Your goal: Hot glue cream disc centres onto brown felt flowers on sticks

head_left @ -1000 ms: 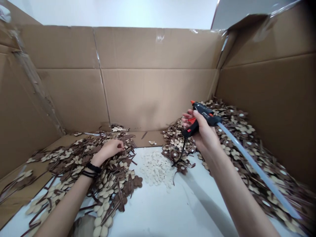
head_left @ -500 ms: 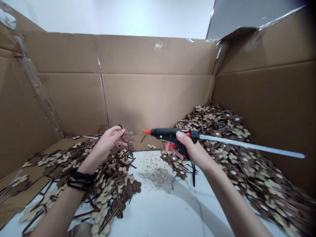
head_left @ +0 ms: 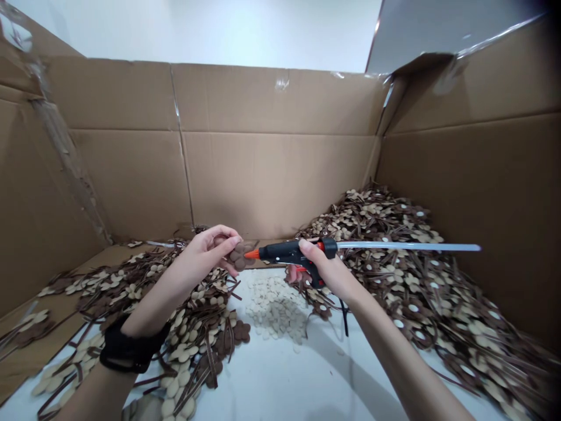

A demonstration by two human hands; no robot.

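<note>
My left hand (head_left: 215,248) pinches a brown flower cutout (head_left: 237,257) between thumb and fingers, petals facing right. Wrapped round a black and orange hot glue gun (head_left: 283,252) is my right hand (head_left: 322,266). The gun's orange nozzle meets the flower's middle; whether it touches or hovers just in front I cannot tell. A long clear glue stick (head_left: 407,247) sticks out of the gun's back end. Below the hands, a pile of small pale discs (head_left: 277,307) lies on the white table top (head_left: 280,374).
Heaped flower cutouts with brown strips (head_left: 188,327) cover the left side. A larger heap of flowers, some with white centres (head_left: 412,292), fills the right. Cardboard walls (head_left: 280,169) stand at the back and both sides. A dark cord hangs beneath the gun.
The glue gun has moved left and slightly down, and its glue stick has levelled. My left hand has brought the flower right and down, so the nozzle now meets it.
</note>
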